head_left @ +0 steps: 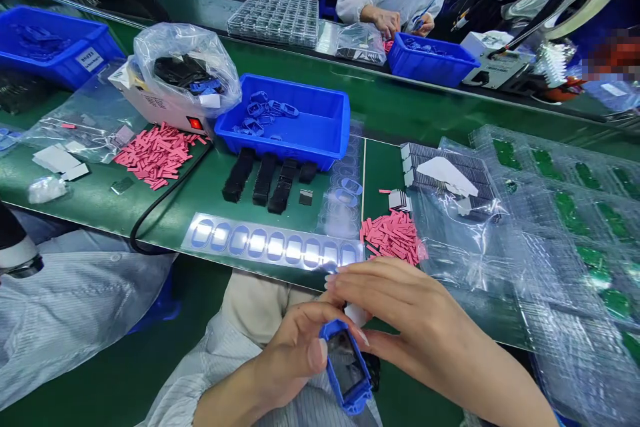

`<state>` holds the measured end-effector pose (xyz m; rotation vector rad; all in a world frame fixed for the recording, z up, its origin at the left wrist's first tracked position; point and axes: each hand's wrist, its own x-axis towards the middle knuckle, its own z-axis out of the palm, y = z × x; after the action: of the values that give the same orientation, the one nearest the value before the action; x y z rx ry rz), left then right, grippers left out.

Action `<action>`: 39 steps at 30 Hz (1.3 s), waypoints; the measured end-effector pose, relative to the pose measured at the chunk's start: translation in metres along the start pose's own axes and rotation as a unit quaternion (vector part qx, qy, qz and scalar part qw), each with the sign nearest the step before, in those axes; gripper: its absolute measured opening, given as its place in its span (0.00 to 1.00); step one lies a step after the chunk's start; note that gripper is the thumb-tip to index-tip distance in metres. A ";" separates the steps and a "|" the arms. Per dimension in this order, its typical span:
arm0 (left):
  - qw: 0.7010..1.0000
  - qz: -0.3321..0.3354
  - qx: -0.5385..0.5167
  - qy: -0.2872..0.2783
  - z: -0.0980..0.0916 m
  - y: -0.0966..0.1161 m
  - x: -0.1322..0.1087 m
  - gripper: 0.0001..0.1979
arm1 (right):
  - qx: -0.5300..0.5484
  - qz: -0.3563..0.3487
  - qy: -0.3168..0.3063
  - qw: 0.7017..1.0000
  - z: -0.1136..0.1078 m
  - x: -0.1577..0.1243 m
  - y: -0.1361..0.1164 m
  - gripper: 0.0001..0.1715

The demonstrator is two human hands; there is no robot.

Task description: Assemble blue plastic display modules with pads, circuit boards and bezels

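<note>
A blue rectangular plastic frame [346,368] with a dark glossy panel inside it is held low over the lap, just beyond the near edge of a green tabletop [383,167]. The frame is gripped by the left hand [295,355], its thumb curled over the upper side of the frame and its fingers hidden behind it. The right hand [417,313] is extended across from the other side, with its fingers close together and reaching toward the top of the frame. A small white piece [356,314] is seen between the hands, just above the frame, but whether it is pinched by the right hand cannot be told. Just beyond the hands, a clear film sheet carrying a row of oval blue-rimmed pieces [270,245] lies along the tabletop edge. A heap of flat pink strips [393,237] lies beside it, and dark ribbed stacks [255,180] stand in rows further away. Behind those, blue plastic loops lie in a shallow blue plastic bin [313,127]. Across the tabletop, a blue bin is reached by a co-worker's hand [387,21], below a white sleeve.
</note>
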<state>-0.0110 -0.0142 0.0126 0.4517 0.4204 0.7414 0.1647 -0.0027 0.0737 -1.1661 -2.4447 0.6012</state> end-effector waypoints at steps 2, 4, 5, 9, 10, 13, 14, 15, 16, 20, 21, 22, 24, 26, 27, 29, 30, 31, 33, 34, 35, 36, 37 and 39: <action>1.000 -0.009 0.003 -0.010 -0.001 -0.001 0.000 0.19 | 0.026 0.013 -0.011 1.000 0.000 -0.002 0.001 0.16; 1.000 -0.020 -0.008 -0.015 -0.003 -0.003 -0.001 0.18 | 0.040 0.016 -0.020 0.999 0.003 -0.005 0.003 0.16; 0.999 -0.026 -0.018 -0.014 -0.003 -0.004 -0.002 0.18 | 0.042 0.019 -0.019 0.999 0.006 -0.007 0.004 0.16; 0.998 -0.032 -0.060 0.006 -0.003 -0.009 -0.003 0.17 | 0.021 0.034 0.031 0.999 0.020 -0.018 0.003 0.21; 0.998 -0.026 -0.062 0.014 -0.003 -0.009 -0.003 0.18 | 0.011 0.041 0.053 0.998 0.023 -0.020 0.002 0.21; 0.997 -0.020 -0.071 0.027 -0.002 -0.012 -0.002 0.19 | 0.023 0.078 0.113 0.990 0.032 -0.027 0.001 0.16; 0.996 -0.024 -0.079 0.025 -0.001 -0.013 -0.002 0.19 | 0.044 0.094 0.125 0.987 0.034 -0.029 0.001 0.15; 0.995 -0.028 -0.090 0.021 -0.001 -0.014 -0.001 0.19 | 0.066 0.108 0.134 0.983 0.036 -0.030 0.001 0.14; 0.994 -0.032 -0.101 0.018 -0.001 -0.015 0.000 0.19 | 0.083 0.118 0.141 0.979 0.037 -0.031 0.002 0.14; 0.988 -0.031 -0.150 0.008 -0.001 -0.021 0.000 0.18 | 0.050 0.100 0.207 0.972 0.038 -0.032 0.002 0.13; 0.986 -0.031 -0.164 0.010 -0.001 -0.023 0.000 0.18 | 0.016 0.081 0.234 0.969 0.038 -0.032 0.001 0.13; 0.983 -0.031 -0.179 0.013 -0.002 -0.024 -0.001 0.18 | -0.028 0.061 0.259 0.964 0.039 -0.033 0.000 0.14; 0.979 -0.031 -0.202 0.023 -0.002 -0.027 -0.003 0.17 | -0.120 0.022 0.287 0.950 0.043 -0.037 -0.003 0.15; 0.978 -0.029 -0.205 0.030 -0.001 -0.029 -0.003 0.17 | -0.189 -0.003 0.288 0.939 0.050 -0.044 -0.006 0.17; 0.979 -0.029 -0.199 0.032 -0.001 -0.029 -0.003 0.17 | -0.208 0.000 0.286 0.935 0.055 -0.047 -0.007 0.17; 0.983 -0.026 -0.177 0.037 0.000 -0.030 -0.001 0.18 | -0.224 0.017 0.296 0.928 0.063 -0.054 -0.008 0.15; 0.985 -0.024 -0.167 0.040 0.000 -0.030 -0.001 0.18 | -0.222 0.034 0.308 0.925 0.065 -0.056 -0.007 0.15; 0.986 -0.026 -0.157 0.043 0.000 -0.031 0.000 0.17 | -0.209 0.058 0.321 0.922 0.066 -0.058 -0.005 0.13; 0.986 -0.042 -0.148 0.058 -0.002 -0.033 0.000 0.17 | -0.161 0.119 0.373 0.906 0.065 -0.063 0.004 0.12; 0.985 -0.056 -0.145 0.068 -0.004 -0.034 -0.001 0.16 | -0.137 0.156 0.411 0.888 0.064 -0.067 0.011 0.12; 0.984 -0.071 -0.142 0.078 -0.007 -0.034 -0.001 0.16 | -0.123 0.183 0.448 0.866 0.063 -0.071 0.018 0.12; 0.983 -0.083 -0.141 0.089 -0.009 -0.035 -0.002 0.16 | -0.123 0.196 0.471 0.851 0.062 -0.076 0.027 0.12; 0.981 -0.090 -0.140 0.098 -0.012 -0.035 -0.003 0.16 | -0.138 0.194 0.472 0.849 0.063 -0.081 0.036 0.13; 0.980 -0.088 -0.143 0.105 -0.016 -0.035 -0.004 0.18 | -0.195 0.147 0.403 0.882 0.068 -0.093 0.051 0.15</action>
<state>-0.0028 -0.0358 -0.0185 0.0631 0.5340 0.6661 0.2185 -0.0626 -0.0230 -1.5527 -1.6998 -0.3067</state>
